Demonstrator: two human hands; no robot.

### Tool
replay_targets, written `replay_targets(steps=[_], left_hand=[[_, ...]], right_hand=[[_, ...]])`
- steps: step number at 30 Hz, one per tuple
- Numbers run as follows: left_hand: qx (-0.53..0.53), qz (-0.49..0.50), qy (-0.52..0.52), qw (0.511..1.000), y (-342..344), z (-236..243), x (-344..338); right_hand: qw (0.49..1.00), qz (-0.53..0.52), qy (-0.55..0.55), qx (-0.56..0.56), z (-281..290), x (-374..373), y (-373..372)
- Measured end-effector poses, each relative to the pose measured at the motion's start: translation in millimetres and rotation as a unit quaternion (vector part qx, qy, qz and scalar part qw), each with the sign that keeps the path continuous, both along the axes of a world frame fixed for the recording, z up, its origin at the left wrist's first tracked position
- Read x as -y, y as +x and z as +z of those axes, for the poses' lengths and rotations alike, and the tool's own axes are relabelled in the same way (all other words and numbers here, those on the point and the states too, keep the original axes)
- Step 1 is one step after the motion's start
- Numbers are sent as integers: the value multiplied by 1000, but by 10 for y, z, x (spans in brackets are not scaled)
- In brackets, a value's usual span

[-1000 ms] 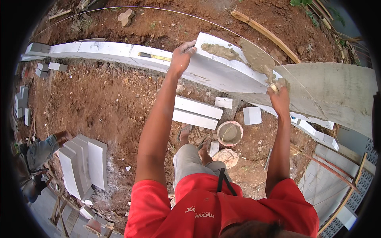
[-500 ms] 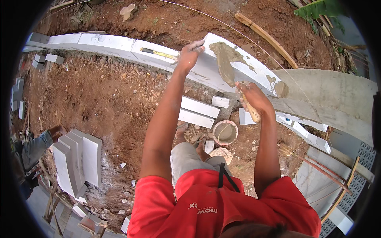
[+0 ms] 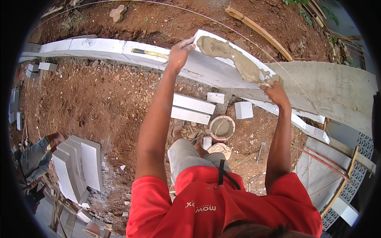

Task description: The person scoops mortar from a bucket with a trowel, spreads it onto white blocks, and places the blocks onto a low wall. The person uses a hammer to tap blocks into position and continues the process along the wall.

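Note:
My left hand (image 3: 180,53) grips the near end of a long white block (image 3: 206,70) that tops the low wall. A thick strip of grey mortar (image 3: 228,58) runs along the block's top face. My right hand (image 3: 275,92) is closed on a trowel (image 3: 266,84) at the right end of that strip, with the blade pressed into the mortar. Both arms reach out over the red soil.
A yellow-handled tool (image 3: 150,52) lies on the wall. A mortar bucket (image 3: 222,127) and loose white blocks (image 3: 192,109) sit by my feet. Stacked blocks (image 3: 79,166) stand at the left beside another person (image 3: 33,158). A rendered wall (image 3: 337,91) is at the right.
My right hand dropped a lump of mortar on the block's left part, then drew the trowel rightward, stretching it into a long strip. My left hand stayed on the block's end.

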State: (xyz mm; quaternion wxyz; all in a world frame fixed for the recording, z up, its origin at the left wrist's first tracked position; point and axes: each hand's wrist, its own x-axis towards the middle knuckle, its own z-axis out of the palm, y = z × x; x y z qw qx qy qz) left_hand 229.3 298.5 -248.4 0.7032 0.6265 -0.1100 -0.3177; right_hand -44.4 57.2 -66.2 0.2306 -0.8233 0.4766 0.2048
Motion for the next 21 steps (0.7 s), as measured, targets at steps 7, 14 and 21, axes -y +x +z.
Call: replay_targets(steps=[7, 14, 21], left_hand=[[-25, -6, -10, 1000, 18, 30, -8], [-64, -3, -7, 998, -9, 83, 7], [-83, 13, -9, 996, -43, 238, 32]], right_hand=[[984, -129, 71, 95, -155, -57, -622], [941, -229, 80, 237, -686, -659, -276], [990, -102, 25, 92, -734, -1264, -663]])
